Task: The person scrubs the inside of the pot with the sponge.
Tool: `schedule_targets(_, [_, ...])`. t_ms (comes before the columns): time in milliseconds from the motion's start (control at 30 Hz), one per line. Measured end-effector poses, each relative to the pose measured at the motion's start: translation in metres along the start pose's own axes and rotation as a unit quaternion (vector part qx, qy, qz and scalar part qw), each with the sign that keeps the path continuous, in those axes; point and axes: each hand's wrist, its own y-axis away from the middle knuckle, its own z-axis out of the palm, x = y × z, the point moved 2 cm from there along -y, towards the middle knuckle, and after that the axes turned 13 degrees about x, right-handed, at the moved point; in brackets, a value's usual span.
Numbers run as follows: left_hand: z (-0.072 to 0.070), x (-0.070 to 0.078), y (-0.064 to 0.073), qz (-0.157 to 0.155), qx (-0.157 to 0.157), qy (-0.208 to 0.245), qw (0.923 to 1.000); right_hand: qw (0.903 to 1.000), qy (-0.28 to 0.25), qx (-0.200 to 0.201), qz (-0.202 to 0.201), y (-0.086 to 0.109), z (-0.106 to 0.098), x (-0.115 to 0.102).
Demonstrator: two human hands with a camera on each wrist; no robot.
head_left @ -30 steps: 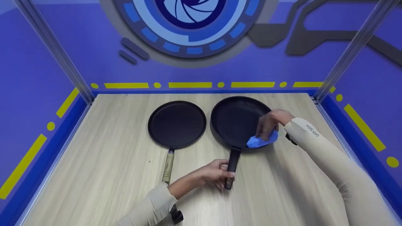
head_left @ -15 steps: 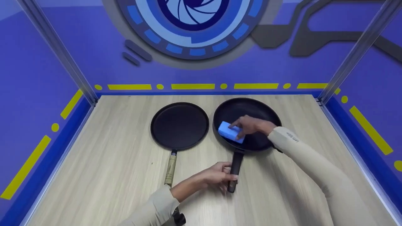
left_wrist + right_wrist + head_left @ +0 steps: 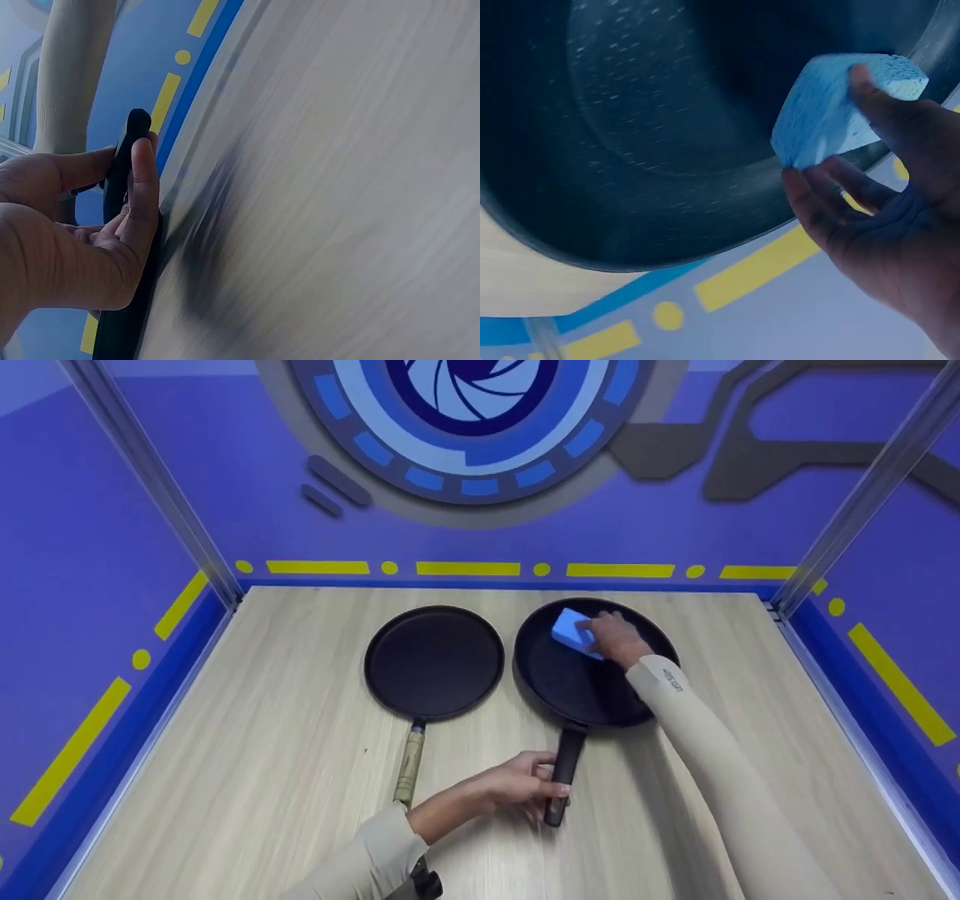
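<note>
A deep black frying pan (image 3: 555,690) sits at the right of the table. My left hand (image 3: 517,781) grips its black handle (image 3: 568,757) between thumb and fingers; the left wrist view shows the handle (image 3: 117,176) pinched from both sides. Inside the pan, my right hand (image 3: 616,639) holds a light blue sponge (image 3: 574,631) against the far part of the cooking surface. In the right wrist view, thumb and fingers bend the sponge (image 3: 832,112), and small wet-looking drops dot the pan floor (image 3: 637,97).
A flat black pan (image 3: 435,664) with a greenish patterned handle (image 3: 409,769) lies left of the frying pan, close to its rim. The wooden table (image 3: 285,720) is bounded by blue walls (image 3: 187,435) at the back and sides.
My right hand with the sponge has swept from the pan's near right edge to its left side, then up to the far part. My left hand stays on the handle.
</note>
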Motion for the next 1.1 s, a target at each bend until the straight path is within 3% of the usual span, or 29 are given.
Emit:
schedule_targets(133, [0.000,0.000,0.001,-0.001,-0.001,-0.002,1.0000,1.0000,0.002,-0.003,-0.009,0.005,0.001,0.001])
schedule_targets(267, [-0.002,-0.001,0.001,0.007,-0.002,0.002,1.0000,0.9967,-0.009,-0.011,-0.080,0.015,-0.001,-0.013])
schedule_targets(400, [-0.003,-0.003,0.001,0.006,-0.005,-0.005,1.0000,0.9866,-0.002,-0.027,-0.161,0.029,-0.004,-0.032])
schedule_targets(500, [-0.003,-0.002,0.001,0.003,-0.012,-0.010,0.9999,0.9836,-0.001,-0.035,-0.177,0.034,-0.005,-0.037])
schedule_targets(633, [-0.001,-0.002,0.001,0.005,-0.010,-0.010,0.9999,0.9898,-0.009,-0.019,-0.141,0.030,-0.006,-0.026])
schedule_targets(767, [-0.001,-0.002,-0.001,0.009,-0.006,-0.012,0.9999,0.9983,-0.016,-0.011,-0.055,0.023,-0.008,-0.006])
schedule_targets(900, [-0.003,-0.001,-0.001,0.014,-0.005,-0.013,0.9998,0.9994,-0.003,-0.014,0.032,0.024,-0.011,0.013])
schedule_targets(1000, [-0.004,-0.001,-0.001,0.014,0.000,-0.008,0.9999,0.9986,0.007,-0.016,0.051,0.028,-0.011,0.019])
schedule_targets(1100, [-0.006,-0.002,0.000,0.011,0.000,-0.003,0.9999,0.9990,0.013,-0.024,0.034,0.033,-0.010,0.017])
